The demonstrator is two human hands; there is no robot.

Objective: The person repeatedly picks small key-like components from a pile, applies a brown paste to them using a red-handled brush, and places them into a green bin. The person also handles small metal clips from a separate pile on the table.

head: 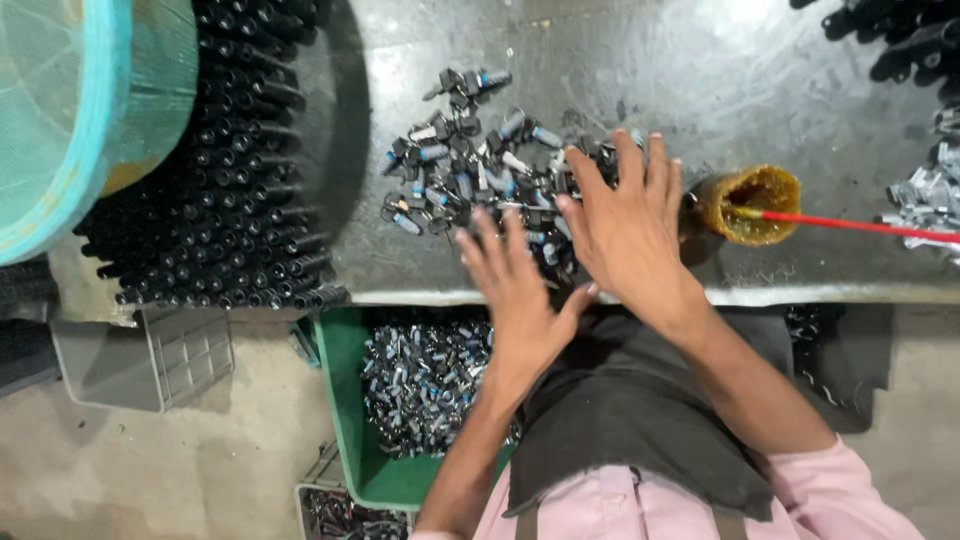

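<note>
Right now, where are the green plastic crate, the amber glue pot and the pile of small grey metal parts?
green plastic crate [345,400], head view, left wall
amber glue pot [755,195], head view, rim
pile of small grey metal parts [460,165], head view, middle

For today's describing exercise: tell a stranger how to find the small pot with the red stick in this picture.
Start at the grey metal table and follow its near edge toward the right. Just right of the person's right hand lies a small pot, tipped on its side. It alone is amber-yellow and sticky-looking, with a thin red stick poking out, unlike the small dark parts heaped nearby.
</note>
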